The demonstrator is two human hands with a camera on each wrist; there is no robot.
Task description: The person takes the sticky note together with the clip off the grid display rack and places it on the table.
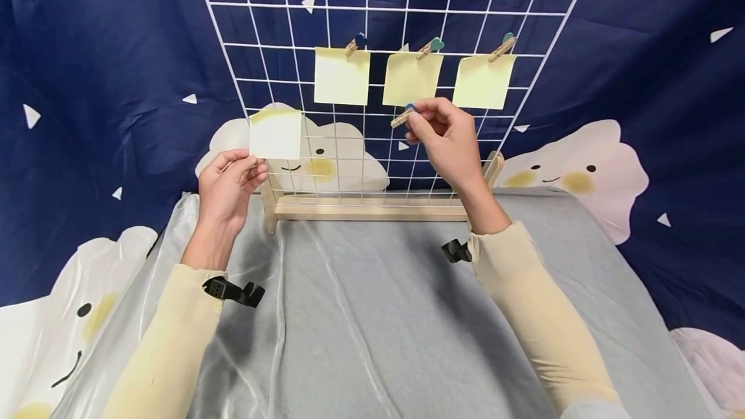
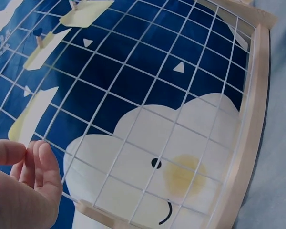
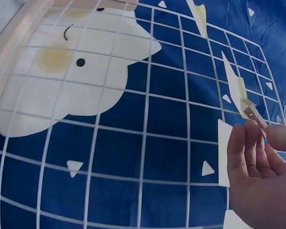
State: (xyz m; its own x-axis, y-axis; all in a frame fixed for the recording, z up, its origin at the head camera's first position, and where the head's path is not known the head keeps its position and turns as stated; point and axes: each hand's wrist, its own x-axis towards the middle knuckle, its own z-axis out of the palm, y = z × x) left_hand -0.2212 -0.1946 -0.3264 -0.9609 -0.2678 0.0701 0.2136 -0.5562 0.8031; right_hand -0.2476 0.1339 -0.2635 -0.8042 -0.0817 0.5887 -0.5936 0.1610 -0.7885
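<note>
My left hand (image 1: pixel 226 189) pinches the lower left corner of a pale yellow sticky note (image 1: pixel 275 138), held upright against or just in front of the white wire grid (image 1: pixel 391 10); whether they touch I cannot tell. In the left wrist view, thumb and fingertips meet on that note (image 2: pixel 35 114). Between thumb and fingers, my right hand (image 1: pixel 454 144) holds a small wooden clothespin (image 1: pixel 401 119) with a blue end. It hovers below the middle of three clipped notes: left (image 1: pixel 341 79), middle (image 1: pixel 413 81) and right (image 1: pixel 483 86). Each hangs from a clothespin with a heart on it.
The grid stands in a wooden base (image 1: pixel 372 209) on a grey cloth-covered table (image 1: pixel 361 302). Behind it hangs a dark blue curtain (image 1: pixel 105 37) with white clouds and triangles. Black camera mounts (image 1: pixel 233 291) sit at both wrists.
</note>
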